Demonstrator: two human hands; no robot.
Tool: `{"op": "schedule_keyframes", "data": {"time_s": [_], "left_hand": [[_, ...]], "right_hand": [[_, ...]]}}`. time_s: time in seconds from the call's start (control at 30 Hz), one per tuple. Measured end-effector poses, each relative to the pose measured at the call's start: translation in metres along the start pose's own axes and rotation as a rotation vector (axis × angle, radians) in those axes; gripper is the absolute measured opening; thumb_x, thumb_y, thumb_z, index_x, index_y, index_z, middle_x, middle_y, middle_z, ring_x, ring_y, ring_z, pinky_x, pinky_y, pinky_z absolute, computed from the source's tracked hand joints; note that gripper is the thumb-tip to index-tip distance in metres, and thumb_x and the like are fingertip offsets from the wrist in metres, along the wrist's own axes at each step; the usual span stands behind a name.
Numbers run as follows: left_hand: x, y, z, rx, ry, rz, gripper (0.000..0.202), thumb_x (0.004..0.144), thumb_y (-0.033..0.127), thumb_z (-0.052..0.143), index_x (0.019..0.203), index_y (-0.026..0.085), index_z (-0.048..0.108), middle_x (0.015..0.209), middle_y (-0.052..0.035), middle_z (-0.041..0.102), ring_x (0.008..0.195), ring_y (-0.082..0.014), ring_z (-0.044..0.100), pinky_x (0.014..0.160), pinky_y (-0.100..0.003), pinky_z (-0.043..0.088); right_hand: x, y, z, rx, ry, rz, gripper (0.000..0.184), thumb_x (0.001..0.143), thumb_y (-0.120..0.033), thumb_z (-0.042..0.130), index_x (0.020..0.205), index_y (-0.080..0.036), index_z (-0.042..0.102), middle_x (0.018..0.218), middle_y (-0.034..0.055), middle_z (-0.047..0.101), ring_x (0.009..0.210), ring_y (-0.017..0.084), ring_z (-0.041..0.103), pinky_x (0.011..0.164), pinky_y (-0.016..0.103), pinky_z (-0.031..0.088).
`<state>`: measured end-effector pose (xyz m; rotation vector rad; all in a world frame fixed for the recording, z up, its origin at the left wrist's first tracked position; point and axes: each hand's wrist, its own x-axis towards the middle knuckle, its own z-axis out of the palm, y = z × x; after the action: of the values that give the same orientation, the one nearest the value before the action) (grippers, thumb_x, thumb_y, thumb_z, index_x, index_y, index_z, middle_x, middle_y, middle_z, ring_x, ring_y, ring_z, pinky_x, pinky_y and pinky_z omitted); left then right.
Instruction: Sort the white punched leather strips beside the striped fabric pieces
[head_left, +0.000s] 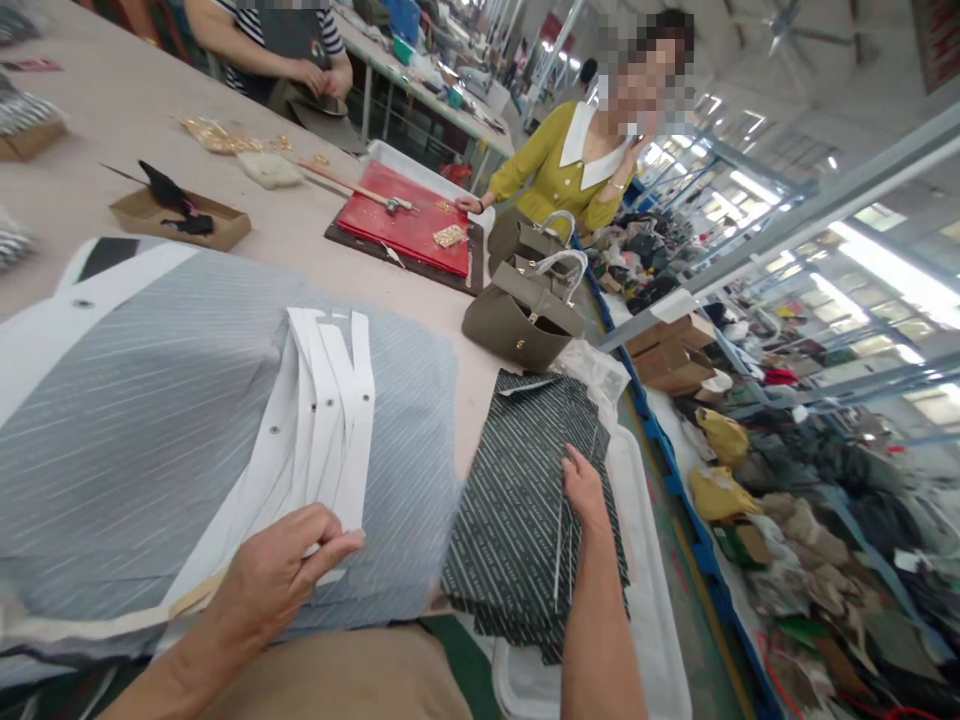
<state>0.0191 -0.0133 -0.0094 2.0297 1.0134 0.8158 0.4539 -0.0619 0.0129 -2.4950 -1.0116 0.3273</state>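
Observation:
My left hand (281,570) is closed, its thumb pressed toward curled fingers, at the near end of a bundle of white strips (330,440) with small metal eyelets. These strips lie on bluish-grey striped fabric sheets (412,430) spread over the table. On the right, my right hand (583,488) rests over a stack of dark lining pieces (510,500) printed with pale diagonal lettering. Its index finger is stretched out, and I see nothing held in it. The stack overlaps a white plastic tray (652,560) beside the table.
Olive handbags (517,325) stand beyond the stack. A hammer (375,195) lies on a red board (405,225); a shallow cardboard box (217,235) is at left. One person (547,160) stands at the far corner, another person's hands (319,80) work across the table.

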Motion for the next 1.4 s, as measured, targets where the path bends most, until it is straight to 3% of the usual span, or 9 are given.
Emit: {"op": "schedule_keyframes", "data": {"time_s": [0.13, 0.33, 0.47, 0.6, 0.7, 0.8, 1.03, 1.1, 1.4], "left_hand": [[0.006, 0.008, -0.004, 0.145, 0.041, 0.137, 0.047, 0.096, 0.054, 0.049, 0.062, 0.020, 0.053, 0.059, 0.0020, 0.055, 0.057, -0.0127, 0.052, 0.059, -0.026, 0.039], [0.011, 0.008, -0.007, 0.317, 0.018, 0.222, 0.051, 0.096, 0.055, 0.047, 0.060, 0.020, 0.051, 0.057, 0.0015, 0.053, 0.056, -0.0136, 0.048, 0.055, -0.027, 0.034], [0.010, 0.006, -0.011, 0.317, 0.012, 0.210, 0.049, 0.098, 0.052, 0.045, 0.061, 0.021, 0.052, 0.058, 0.0015, 0.052, 0.055, -0.0136, 0.049, 0.053, -0.026, 0.033], [0.006, -0.003, -0.014, 0.204, -0.020, 0.101, 0.042, 0.099, 0.051, 0.044, 0.074, 0.021, 0.059, 0.064, 0.0020, 0.060, 0.057, -0.0119, 0.056, 0.054, -0.024, 0.039], [0.005, -0.011, -0.017, 0.116, -0.039, 0.045, 0.036, 0.100, 0.048, 0.041, 0.090, 0.022, 0.063, 0.073, 0.0015, 0.066, 0.064, -0.0120, 0.063, 0.058, -0.022, 0.044], [0.007, -0.014, -0.022, 0.093, -0.032, 0.027, 0.037, 0.102, 0.039, 0.039, 0.079, 0.022, 0.062, 0.067, 0.0012, 0.063, 0.062, -0.0124, 0.062, 0.059, -0.022, 0.044], [0.010, -0.014, -0.027, -0.050, 0.002, -0.129, 0.028, 0.098, 0.036, 0.045, 0.082, 0.022, 0.064, 0.072, -0.0003, 0.068, 0.067, -0.0140, 0.064, 0.064, -0.023, 0.048], [0.008, -0.022, -0.022, -0.055, -0.020, -0.213, 0.028, 0.098, 0.038, 0.043, 0.085, 0.023, 0.063, 0.076, 0.0003, 0.069, 0.070, -0.0148, 0.065, 0.066, -0.023, 0.049], [-0.004, -0.056, -0.007, -0.028, -0.085, -0.286, 0.031, 0.098, 0.042, 0.041, 0.084, 0.025, 0.062, 0.082, -0.0011, 0.069, 0.080, -0.0189, 0.066, 0.073, -0.027, 0.051]], "right_hand": [[-0.025, -0.010, 0.000, -0.025, 0.168, 0.011, 0.055, 0.086, -0.035, 0.044, 0.128, -0.002, 0.060, 0.111, 0.0236, 0.069, 0.103, 0.032, 0.066, 0.096, 0.048, 0.046], [-0.121, -0.130, 0.049, 0.481, -0.506, -0.678, 0.024, 0.088, -0.030, 0.062, 0.109, -0.023, 0.071, 0.097, 0.0056, 0.074, 0.085, 0.018, 0.068, 0.081, 0.030, 0.054], [-0.149, -0.173, 0.071, 0.386, -0.580, -1.060, 0.019, 0.092, -0.024, 0.058, 0.105, -0.024, 0.071, 0.094, 0.0058, 0.072, 0.089, 0.017, 0.066, 0.084, 0.029, 0.051], [-0.146, -0.180, 0.083, 0.272, -0.562, -1.161, 0.017, 0.093, -0.021, 0.052, 0.094, -0.022, 0.070, 0.081, 0.0043, 0.071, 0.078, 0.016, 0.064, 0.076, 0.026, 0.050], [-0.147, -0.186, 0.093, 0.262, -0.517, -1.146, 0.016, 0.090, -0.019, 0.053, 0.088, -0.020, 0.068, 0.075, 0.0039, 0.069, 0.071, 0.016, 0.062, 0.070, 0.025, 0.049], [-0.150, -0.195, 0.109, 0.357, -0.508, -1.017, 0.015, 0.083, -0.016, 0.054, 0.082, -0.020, 0.068, 0.072, 0.0023, 0.068, 0.067, 0.014, 0.061, 0.066, 0.025, 0.048], [-0.092, -0.212, 0.173, 0.791, -0.602, -0.168, 0.013, 0.076, -0.029, 0.061, 0.076, -0.017, 0.066, 0.058, -0.0027, 0.062, 0.052, 0.011, 0.057, 0.055, 0.025, 0.051], [-0.068, -0.219, 0.190, 0.896, -0.612, -0.037, 0.020, 0.073, -0.034, 0.065, 0.079, -0.016, 0.067, 0.060, -0.0028, 0.062, 0.052, 0.011, 0.057, 0.055, 0.025, 0.051], [-0.036, -0.243, 0.223, 0.727, -0.635, -0.137, 0.018, 0.072, -0.033, 0.068, 0.076, -0.015, 0.068, 0.054, -0.0058, 0.058, 0.048, 0.008, 0.053, 0.046, 0.018, 0.042]]}}
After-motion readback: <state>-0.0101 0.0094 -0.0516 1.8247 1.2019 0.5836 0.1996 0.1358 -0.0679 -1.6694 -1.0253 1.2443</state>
